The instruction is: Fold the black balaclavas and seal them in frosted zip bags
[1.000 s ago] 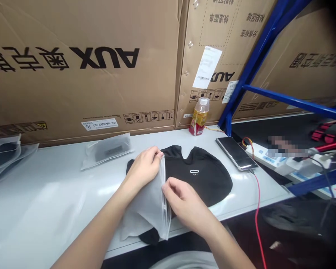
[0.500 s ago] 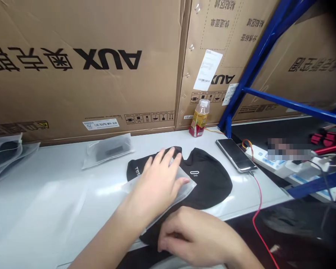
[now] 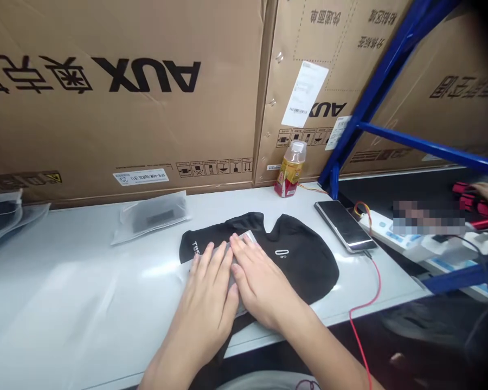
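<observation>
While left hand [image 3: 206, 303] and right hand [image 3: 264, 284] lie flat, fingers extended, gripping nothing | frosted bag [image 3: 250, 236] sits directly beneath both, neither nearer; long axis covered, cannot tell | black garment [image 3: 305, 262]: under bag, spreading rightward along the surface's [image 3: 85, 281] near edge.

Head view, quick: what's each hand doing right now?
Left hand: open, palm down on the translucent bag, grasping nothing visible.
Right hand: open, palm down on the same bag, grasping nothing visible.
</observation>
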Demonstrator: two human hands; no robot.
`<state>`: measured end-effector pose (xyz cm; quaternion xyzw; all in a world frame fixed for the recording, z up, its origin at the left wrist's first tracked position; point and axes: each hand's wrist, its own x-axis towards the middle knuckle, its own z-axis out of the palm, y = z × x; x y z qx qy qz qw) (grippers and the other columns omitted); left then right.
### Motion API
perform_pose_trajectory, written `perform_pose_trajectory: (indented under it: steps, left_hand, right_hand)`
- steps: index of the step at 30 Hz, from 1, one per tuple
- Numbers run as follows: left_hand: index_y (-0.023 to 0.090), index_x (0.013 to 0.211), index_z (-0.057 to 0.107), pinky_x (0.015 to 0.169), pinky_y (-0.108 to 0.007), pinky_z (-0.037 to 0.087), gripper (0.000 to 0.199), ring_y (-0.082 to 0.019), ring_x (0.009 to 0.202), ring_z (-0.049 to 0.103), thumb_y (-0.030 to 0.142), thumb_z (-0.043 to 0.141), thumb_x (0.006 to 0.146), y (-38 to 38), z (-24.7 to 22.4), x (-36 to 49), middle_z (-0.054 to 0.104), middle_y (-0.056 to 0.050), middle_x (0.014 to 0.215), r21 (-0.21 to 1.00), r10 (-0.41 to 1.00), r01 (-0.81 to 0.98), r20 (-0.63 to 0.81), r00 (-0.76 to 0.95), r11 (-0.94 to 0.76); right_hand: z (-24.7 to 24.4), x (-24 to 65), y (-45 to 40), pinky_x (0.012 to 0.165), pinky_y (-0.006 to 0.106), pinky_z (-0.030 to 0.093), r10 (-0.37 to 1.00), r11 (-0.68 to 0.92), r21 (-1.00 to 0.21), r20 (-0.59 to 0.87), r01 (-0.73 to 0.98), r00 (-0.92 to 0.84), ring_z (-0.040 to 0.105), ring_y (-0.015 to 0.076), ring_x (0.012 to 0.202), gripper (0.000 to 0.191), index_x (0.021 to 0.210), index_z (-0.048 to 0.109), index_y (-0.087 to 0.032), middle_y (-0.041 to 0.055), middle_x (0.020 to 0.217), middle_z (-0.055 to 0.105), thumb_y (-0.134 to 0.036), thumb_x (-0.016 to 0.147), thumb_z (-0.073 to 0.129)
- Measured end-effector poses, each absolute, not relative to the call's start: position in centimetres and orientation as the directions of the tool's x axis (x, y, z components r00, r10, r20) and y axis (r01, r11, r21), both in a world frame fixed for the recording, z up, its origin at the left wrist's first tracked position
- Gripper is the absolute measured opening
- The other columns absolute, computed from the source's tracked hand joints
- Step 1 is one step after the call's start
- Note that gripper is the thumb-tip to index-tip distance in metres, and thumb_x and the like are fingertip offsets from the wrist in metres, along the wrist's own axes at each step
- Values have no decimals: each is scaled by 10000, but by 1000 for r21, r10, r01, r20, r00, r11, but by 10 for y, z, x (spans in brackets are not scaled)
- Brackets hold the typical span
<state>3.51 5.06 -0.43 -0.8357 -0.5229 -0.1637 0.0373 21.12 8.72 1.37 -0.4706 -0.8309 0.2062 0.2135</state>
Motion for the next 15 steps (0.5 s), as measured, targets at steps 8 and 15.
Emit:
perform_pose_trajectory:
  steps: [8, 15]
  left_hand:
    - [186, 1707, 149, 1246, -647, 353, 789, -380, 1597, 297, 463, 487, 1051, 48, 11, 33, 312, -115, 1734, -1, 814, 852, 297, 499, -523]
    - [238, 1538, 537, 1083, -460, 591, 484, -285, 1354, 647, 203, 499, 1056, 38, 42, 8, 614, -14, 1539, -213, 631, 723, 371, 682, -657]
  right_hand:
    - [13, 226, 91, 1341, 504, 219, 861, 421, -695, 105, 583, -497, 210, 252, 1627, 577, 1668, 326, -202, 39, 1731, 290, -399, 1126, 350]
    - [15, 275, 87, 1292, 500, 349, 980, 184, -811, 104, 556, -173, 442, 242, 1532, 521, 1576, 504, -289, 30, 1640, 489, -491, 1117, 365]
